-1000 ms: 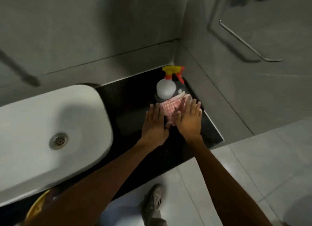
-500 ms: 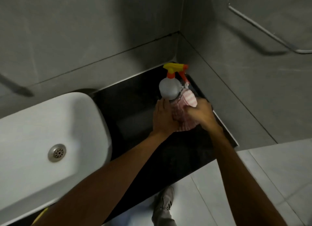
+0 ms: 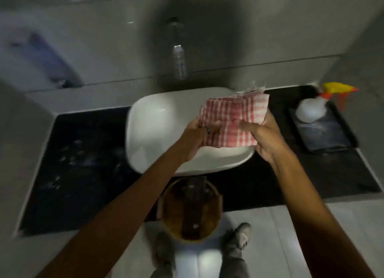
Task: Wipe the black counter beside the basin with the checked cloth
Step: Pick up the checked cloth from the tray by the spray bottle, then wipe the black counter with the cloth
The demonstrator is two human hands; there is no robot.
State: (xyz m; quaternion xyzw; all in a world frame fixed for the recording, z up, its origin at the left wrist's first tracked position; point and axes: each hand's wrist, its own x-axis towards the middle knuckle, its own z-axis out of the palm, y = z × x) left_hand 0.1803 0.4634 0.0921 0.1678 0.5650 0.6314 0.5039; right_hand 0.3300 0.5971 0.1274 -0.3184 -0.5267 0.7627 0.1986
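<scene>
The red-and-white checked cloth (image 3: 232, 120) is folded and held up in the air over the white basin (image 3: 158, 132). My left hand (image 3: 197, 138) grips its left edge and my right hand (image 3: 264, 136) grips its right side. The black counter (image 3: 79, 165) stretches left of the basin with faint pale smears on it, and continues on the right (image 3: 324, 174) below a dark tray.
A white spray bottle (image 3: 311, 109) with a yellow and orange trigger stands on a dark tray (image 3: 326, 136) at the right back corner. A chrome tap (image 3: 178, 59) comes out of the grey wall. A round bin (image 3: 189, 211) sits under the counter's front edge, by my shoes.
Both hands lifted the cloth off the right counter beside the spray bottle and carried it left, over the basin. The view swung left, now showing the whole basin and the left counter.
</scene>
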